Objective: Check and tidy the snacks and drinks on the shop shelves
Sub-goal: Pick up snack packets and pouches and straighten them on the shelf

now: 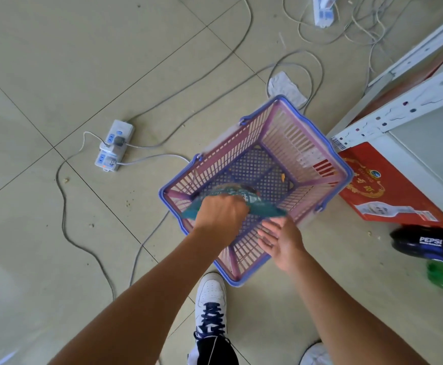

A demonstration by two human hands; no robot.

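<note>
The basket (289, 127) stands on the tiled floor. Over its near-left corner the left hand (219, 213) grips a teal snack bag (265, 206), fingers curled round it. The right hand (281, 242) is spread wide above the basket's near wall, holding nothing. A red box (389, 191) lies just right of the basket, and a power strip (113, 146) lies to its left.

Reaches forward and down with both bare arms, forearms drawing together. Grips a teal snack bag (266, 209) from above with the left hand (219, 210), knuckles up, fingers curled under and hidden. Holds the right hand (281, 241) just beside the left, palm turned up, fingers nearly straight and slightly apart, tips close to the bag's edge.
</note>
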